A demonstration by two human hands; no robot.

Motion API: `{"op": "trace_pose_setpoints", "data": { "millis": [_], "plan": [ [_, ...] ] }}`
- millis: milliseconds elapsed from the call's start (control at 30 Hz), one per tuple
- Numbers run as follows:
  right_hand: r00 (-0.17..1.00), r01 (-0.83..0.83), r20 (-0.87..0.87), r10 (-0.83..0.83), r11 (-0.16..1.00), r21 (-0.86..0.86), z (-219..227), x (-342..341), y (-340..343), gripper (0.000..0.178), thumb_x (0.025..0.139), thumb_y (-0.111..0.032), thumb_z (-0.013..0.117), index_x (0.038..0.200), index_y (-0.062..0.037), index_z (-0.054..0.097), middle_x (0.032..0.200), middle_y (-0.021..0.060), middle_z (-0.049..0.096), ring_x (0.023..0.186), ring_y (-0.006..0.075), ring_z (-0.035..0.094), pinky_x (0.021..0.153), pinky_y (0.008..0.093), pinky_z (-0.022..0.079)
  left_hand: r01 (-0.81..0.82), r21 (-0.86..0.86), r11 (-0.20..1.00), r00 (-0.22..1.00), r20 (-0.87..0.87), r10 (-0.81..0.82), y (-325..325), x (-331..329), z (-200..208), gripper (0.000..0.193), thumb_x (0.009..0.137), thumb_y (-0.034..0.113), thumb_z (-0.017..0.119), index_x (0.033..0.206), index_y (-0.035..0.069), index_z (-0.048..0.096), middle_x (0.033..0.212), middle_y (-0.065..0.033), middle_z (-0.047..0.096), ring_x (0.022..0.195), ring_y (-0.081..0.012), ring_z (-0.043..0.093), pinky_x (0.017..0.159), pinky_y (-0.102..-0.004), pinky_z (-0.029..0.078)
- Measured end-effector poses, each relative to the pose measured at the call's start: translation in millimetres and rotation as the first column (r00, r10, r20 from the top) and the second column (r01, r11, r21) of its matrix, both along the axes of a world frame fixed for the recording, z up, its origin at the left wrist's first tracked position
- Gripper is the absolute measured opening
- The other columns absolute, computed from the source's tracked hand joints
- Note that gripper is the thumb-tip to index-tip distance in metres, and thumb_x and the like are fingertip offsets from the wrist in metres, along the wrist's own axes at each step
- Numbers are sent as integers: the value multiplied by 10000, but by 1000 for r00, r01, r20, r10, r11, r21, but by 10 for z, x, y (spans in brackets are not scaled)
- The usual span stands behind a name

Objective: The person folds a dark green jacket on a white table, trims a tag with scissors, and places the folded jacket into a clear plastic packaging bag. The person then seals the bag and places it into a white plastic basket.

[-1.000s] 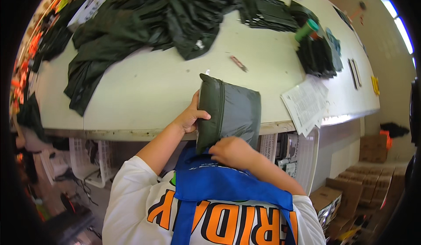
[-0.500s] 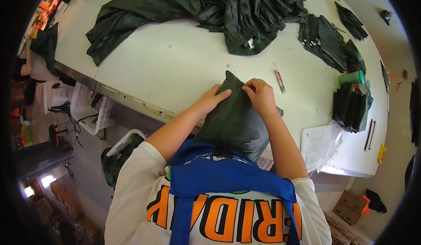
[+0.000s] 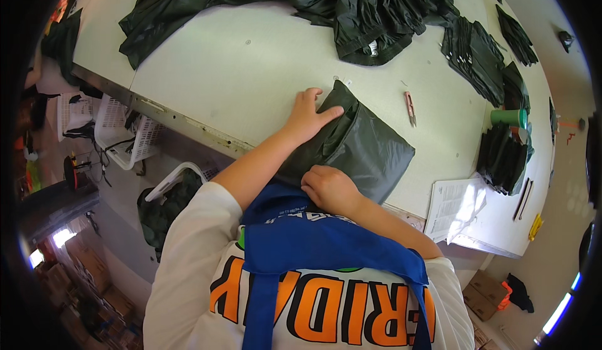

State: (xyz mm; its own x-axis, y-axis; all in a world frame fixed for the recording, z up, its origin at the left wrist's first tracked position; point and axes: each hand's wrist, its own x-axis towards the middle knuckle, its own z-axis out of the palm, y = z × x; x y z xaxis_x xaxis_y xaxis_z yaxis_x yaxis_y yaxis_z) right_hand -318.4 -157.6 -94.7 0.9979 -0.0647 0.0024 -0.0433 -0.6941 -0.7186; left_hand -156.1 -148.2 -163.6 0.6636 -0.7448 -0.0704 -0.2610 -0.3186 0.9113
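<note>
A dark green folded fabric pouch (image 3: 373, 149) lies at the near edge of the table, in front of my blue apron. A long open fold runs down its left part. My left hand (image 3: 308, 117) rests at the pouch's upper left side, thumb laid on the fabric and fingers spread apart. Lower down, my right hand (image 3: 330, 189) is curled closed on the pouch's near left part, its fingertips partly hidden. Pink-handled thread snips (image 3: 410, 108) lie on the table to the right of the pouch.
Dark green garments (image 3: 370, 18) are heaped along the far side. Stacked fabric pieces (image 3: 473, 55), a green thread spool (image 3: 508, 118) and printed sheets (image 3: 448, 206) sit on the right. White plastic baskets (image 3: 128, 134) stand left of the table edge (image 3: 188, 127).
My right hand has left the pouch's upper edge and come down to its near left part. The pouch now lies flatter and turned, its fold more open. My left hand's fingers have spread.
</note>
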Motion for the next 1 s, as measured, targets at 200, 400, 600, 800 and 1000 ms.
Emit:
{"op": "trace_pose_setpoints", "data": {
  "millis": [200, 400, 600, 800, 1000],
  "plan": [
    [921, 375, 89, -380, 924, 68, 218, 69, -517, 123, 775, -59, 657, 886, -12, 631, 819, 149, 609, 774, 334, 595, 691, 398, 483, 176, 244, 954, 919, 305, -248, 676, -148, 401, 268, 769, 183, 680, 926, 51, 508, 795, -152, 571, 715, -342, 576, 631, -422, 475],
    [967, 123, 247, -65, 966, -228, 247, 149, -729, 275, 753, -46, 666, 1026, -16, 636, 1115, 146, 608, 1060, 325, 564, 927, 404, 446, 145, -117, 983, 954, 281, -107, 481, -129, 625, 105, 812, 64, 577, 902, 26, 539, 719, -157, 590, 627, -362, 577, 571, -433, 460],
    [906, 243, 422, -14, 835, -493, 921, 8, -910, 453, 725, -158, 700, 1099, 52, 558, 1169, 222, 557, 1090, 419, 518, 982, 485, 380, 452, -381, 806, 785, 599, -157, 99, -204, 1712, 95, 770, 51, 582, 851, 37, 534, 739, -113, 552, 692, -304, 557, 617, -394, 461],
    [934, 293, 342, -100, 762, -578, 1145, -236, -724, 458, 686, -211, 694, 1112, -60, 616, 1075, 127, 607, 975, 370, 517, 950, 604, 294, 649, -255, 717, 526, 831, -180, 137, -488, 2108, 163, 688, 95, 602, 827, 44, 536, 718, -79, 520, 670, -237, 533, 616, -335, 459],
    [959, 160, 282, -8, 838, -522, 1176, -324, -401, 551, 717, -372, 726, 1109, -8, 595, 1163, 163, 565, 1136, 420, 467, 997, 548, 295, 627, -262, 734, 600, 764, -239, 541, -613, 2042, 200, 667, 94, 615, 843, 28, 544, 719, -75, 519, 659, -233, 525, 598, -330, 457]
  ]
}}
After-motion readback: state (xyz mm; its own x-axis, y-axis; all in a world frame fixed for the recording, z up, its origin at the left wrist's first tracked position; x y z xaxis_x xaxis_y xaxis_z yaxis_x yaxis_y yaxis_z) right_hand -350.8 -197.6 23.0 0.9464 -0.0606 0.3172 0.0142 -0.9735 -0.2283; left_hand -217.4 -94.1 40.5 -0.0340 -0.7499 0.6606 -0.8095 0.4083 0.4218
